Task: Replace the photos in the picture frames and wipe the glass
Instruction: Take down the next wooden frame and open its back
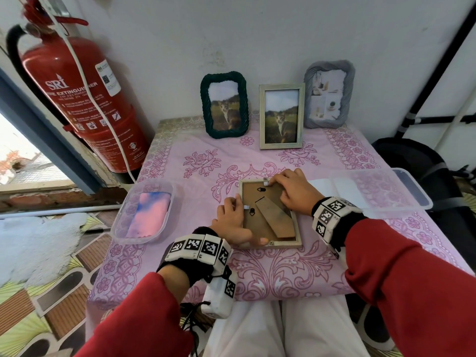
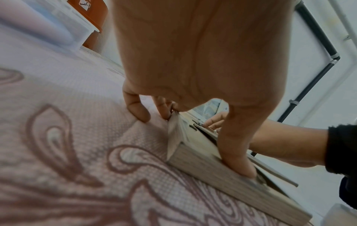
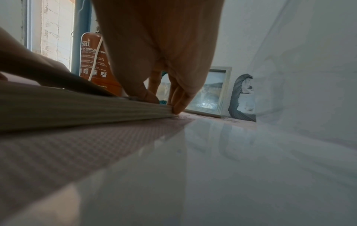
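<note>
A light wooden picture frame (image 1: pixel 268 215) lies face down at the middle of the table, its brown backing and folded stand facing up. My left hand (image 1: pixel 242 222) grips its left edge with curled fingers, and the thumb presses on the near rail (image 2: pixel 212 175). My right hand (image 1: pixel 280 189) has its fingers curled at the far right corner, fingertips on a small metal tab (image 1: pixel 266 182). The right wrist view shows the frame (image 3: pixel 77 105) edge-on, with the right hand (image 3: pixel 164 104) on its far end. The glass is hidden underneath.
Three frames stand by the wall: dark green (image 1: pixel 224 104), pale wood (image 1: pixel 281 115), grey (image 1: pixel 328 94). A clear tub (image 1: pixel 123 202) with a pink and blue cloth (image 1: pixel 150 215) sits left. A clear shallow box (image 1: pixel 412 194) and a white glossy sheet (image 3: pixel 212 168) lie right. A fire extinguisher (image 1: pixel 85 99) stands far left.
</note>
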Motion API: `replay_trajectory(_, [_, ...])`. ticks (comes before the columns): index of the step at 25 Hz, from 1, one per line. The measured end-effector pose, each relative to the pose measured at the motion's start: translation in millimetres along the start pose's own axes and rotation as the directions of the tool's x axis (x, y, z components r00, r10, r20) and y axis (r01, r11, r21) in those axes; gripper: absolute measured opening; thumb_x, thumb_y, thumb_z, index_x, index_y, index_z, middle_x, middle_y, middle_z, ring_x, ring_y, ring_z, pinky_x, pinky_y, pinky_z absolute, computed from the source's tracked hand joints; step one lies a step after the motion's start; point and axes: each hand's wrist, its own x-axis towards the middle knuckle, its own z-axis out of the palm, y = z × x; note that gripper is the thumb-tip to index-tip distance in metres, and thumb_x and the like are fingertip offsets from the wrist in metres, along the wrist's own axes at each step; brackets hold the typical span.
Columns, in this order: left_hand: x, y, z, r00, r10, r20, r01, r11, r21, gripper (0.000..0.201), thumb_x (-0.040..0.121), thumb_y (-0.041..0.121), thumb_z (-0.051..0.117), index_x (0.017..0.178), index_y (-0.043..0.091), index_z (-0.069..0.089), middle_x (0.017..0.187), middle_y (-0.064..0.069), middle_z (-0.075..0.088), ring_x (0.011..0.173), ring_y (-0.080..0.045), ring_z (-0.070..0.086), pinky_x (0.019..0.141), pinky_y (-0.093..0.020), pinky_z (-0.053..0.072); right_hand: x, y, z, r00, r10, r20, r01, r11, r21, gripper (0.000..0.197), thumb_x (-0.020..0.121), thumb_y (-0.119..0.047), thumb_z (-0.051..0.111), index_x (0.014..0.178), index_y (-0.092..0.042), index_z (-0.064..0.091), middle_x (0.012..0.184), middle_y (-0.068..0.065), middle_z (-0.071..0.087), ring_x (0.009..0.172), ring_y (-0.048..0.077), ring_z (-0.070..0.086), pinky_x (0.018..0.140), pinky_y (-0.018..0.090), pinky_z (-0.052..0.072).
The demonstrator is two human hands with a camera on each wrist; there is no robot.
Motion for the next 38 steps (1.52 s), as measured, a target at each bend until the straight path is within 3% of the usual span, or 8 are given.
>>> replay_trajectory(7, [0.1, -7.0, -2.2, 0.998, 0.025, 0.053, -0.024, 1.000, -0.007, 0.138, 0.060, 0.055, 0.079, 0.145, 0.011, -0.021, 0.147, -0.004, -0.002, 0.139, -0.028, 0.002, 0.117, -0.041, 0.018, -1.6, 2.3, 0.5, 1.000, -0.023, 0.004, 0.023, 1.000, 0.021, 0.047, 0.084, 0.000, 0.041, 0.125, -0.019, 0.052, 0.123, 0.010, 0.048, 0.108, 0.026, 0.034, 0.089, 0.028, 0.029])
replay_trajectory(10, [-1.8, 0.3, 0.2, 1.000, -0.018, -0.003, 0.018, 1.000, -0.015, 0.131, 0.064, 0.048, 0.079, 0.146, 0.011, -0.017, 0.145, -0.005, 0.003, 0.137, -0.026, 0.007, 0.115, -0.043, 0.022, -0.6, 2.8, 0.3, 1.000, -0.018, 0.003, 0.018, 1.000, 0.017, 0.046, 0.083, -0.001, 0.042, 0.125, -0.019, 0.052, 0.122, 0.010, 0.048, 0.107, 0.026, 0.034, 0.088, 0.029, 0.030])
replay_trajectory(15, [-1.8, 7.0, -1.8, 0.999, -0.045, 0.008, 0.045, 0.997, -0.062, 0.123, 0.070, 0.042, 0.076, 0.147, 0.009, -0.015, 0.144, -0.008, 0.005, 0.138, -0.029, 0.005, 0.116, -0.044, 0.018, 0.6, 3.1, 1.0, 1.000, -0.019, -0.009, 0.019, 1.000, 0.023, 0.045, 0.083, -0.001, 0.043, 0.123, -0.018, 0.054, 0.120, 0.010, 0.049, 0.107, 0.026, 0.034, 0.087, 0.028, 0.030])
replay_trajectory(22, [-2.1, 6.7, 5.7, 0.998, -0.047, -0.051, 0.046, 0.999, -0.022, 0.123, 0.070, 0.059, 0.069, 0.147, 0.012, -0.013, 0.148, -0.004, 0.005, 0.140, -0.027, 0.006, 0.113, -0.052, 0.022, -0.7, 3.1, 1.3, 1.000, -0.019, -0.008, 0.019, 1.000, 0.015, 0.042, 0.084, -0.001, 0.043, 0.121, -0.017, 0.057, 0.122, 0.009, 0.049, 0.108, 0.027, 0.034, 0.091, 0.029, 0.030])
replay_trajectory(29, [-1.5, 0.6, 2.9, 1.000, -0.020, -0.015, 0.020, 0.998, -0.057, 0.114, 0.076, 0.054, 0.065, 0.147, 0.015, -0.015, 0.148, -0.006, 0.003, 0.139, -0.028, 0.006, 0.115, -0.047, 0.020, -3.1, 0.2, -0.1, 1.000, -0.011, 0.003, 0.011, 1.000, 0.023, 0.044, 0.085, 0.002, 0.040, 0.124, -0.015, 0.054, 0.125, 0.009, 0.048, 0.111, 0.028, 0.034, 0.095, 0.032, 0.033])
replay_trajectory(38, [-1.1, 2.0, 6.2, 0.998, -0.031, -0.046, 0.029, 0.999, -0.036, 0.116, 0.074, 0.058, 0.066, 0.147, 0.016, -0.014, 0.149, -0.004, 0.003, 0.140, -0.026, 0.007, 0.112, -0.050, 0.023, -1.5, 1.3, 0.9, 1.000, -0.015, 0.006, 0.015, 1.000, 0.010, 0.043, 0.086, 0.001, 0.041, 0.123, -0.017, 0.055, 0.125, 0.008, 0.049, 0.109, 0.027, 0.034, 0.093, 0.030, 0.031])
